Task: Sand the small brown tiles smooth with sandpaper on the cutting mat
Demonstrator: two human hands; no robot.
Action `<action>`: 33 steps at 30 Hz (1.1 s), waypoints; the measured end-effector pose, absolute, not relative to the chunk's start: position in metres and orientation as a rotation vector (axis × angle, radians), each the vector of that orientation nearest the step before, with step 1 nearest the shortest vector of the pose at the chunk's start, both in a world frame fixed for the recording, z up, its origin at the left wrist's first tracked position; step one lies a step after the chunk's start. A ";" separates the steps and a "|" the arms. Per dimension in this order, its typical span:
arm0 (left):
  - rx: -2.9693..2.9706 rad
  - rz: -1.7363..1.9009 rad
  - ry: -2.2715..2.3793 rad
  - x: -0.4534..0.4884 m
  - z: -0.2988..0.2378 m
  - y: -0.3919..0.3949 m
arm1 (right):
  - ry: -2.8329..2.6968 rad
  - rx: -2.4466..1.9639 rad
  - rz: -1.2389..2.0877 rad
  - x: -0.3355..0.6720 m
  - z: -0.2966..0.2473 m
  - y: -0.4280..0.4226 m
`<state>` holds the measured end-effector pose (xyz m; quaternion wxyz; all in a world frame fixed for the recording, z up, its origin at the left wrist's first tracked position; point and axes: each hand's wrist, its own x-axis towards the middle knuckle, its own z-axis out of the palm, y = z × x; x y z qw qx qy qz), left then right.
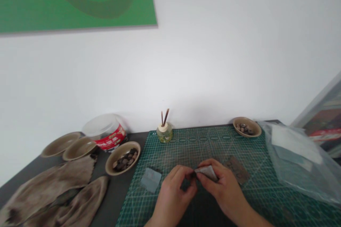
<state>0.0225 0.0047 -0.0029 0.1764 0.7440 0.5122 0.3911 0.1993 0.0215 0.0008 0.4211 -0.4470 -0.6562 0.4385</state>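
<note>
Over the green cutting mat [186, 152], my right hand [223, 184] grips a folded grey piece that looks like sandpaper [208, 173] between thumb and fingers. Close beside it, my left hand [176, 188] is closed in a pinch on a small dark piece [194, 174], mostly hidden by the fingertips. The grey piece's tip meets the dark one. Left of my hands lies a flat grey-blue square sheet [151, 180]. A worn brown sheet [237, 170] lies just beyond my right hand.
On the left stand a bowl of small brown and dark pieces [125, 159], a bowl [80, 149], a red-labelled tub [106, 133] and a brown cloth [55, 188]. A reed diffuser [164, 133], another bowl of pieces [246, 127] and a clear plastic bag [298, 163] sit farther back and right.
</note>
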 end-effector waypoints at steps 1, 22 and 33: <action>2.111 1.116 1.449 0.023 -0.002 0.005 | -1.644 -1.117 1.109 0.199 0.001 0.022; 2.051 1.084 1.538 0.024 -0.010 0.010 | -1.705 -1.150 1.039 0.197 -0.004 0.029; 1.995 1.102 1.532 0.023 -0.003 0.007 | -1.640 -1.191 1.061 0.192 0.006 0.020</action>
